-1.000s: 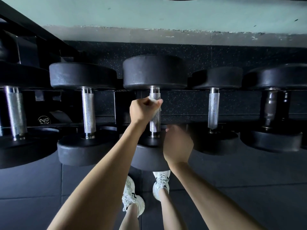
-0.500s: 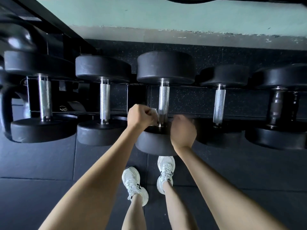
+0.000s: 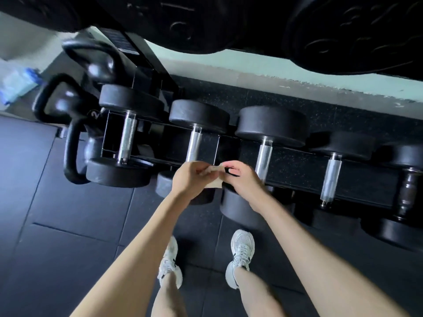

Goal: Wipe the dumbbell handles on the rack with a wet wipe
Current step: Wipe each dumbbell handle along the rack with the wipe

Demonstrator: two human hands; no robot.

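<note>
Both hands hold a small white wet wipe (image 3: pixel 214 182) between them in front of the rack. My left hand (image 3: pixel 191 179) pinches its left side and my right hand (image 3: pixel 240 178) pinches its right side. Neither hand touches a dumbbell. Several black dumbbells lie on the low rack (image 3: pixel 297 170) with silver handles: one at far left (image 3: pixel 127 138), one just above my hands (image 3: pixel 194 145), a large one to the right (image 3: pixel 264 156), and another further right (image 3: pixel 330 179). The dumbbell at far right has a dark handle (image 3: pixel 408 191).
Black kettlebells (image 3: pixel 68 115) stand at the rack's left end. A blue and white pack (image 3: pixel 17 85) lies on the floor at far left. Large black weight plates (image 3: pixel 343 30) hang overhead. My feet in white shoes stand on the dark rubber floor (image 3: pixel 57 248).
My left hand came off the large dumbbell's handle with the wipe. Both hands now hold the wipe between them, and my view has swung left and tilted.
</note>
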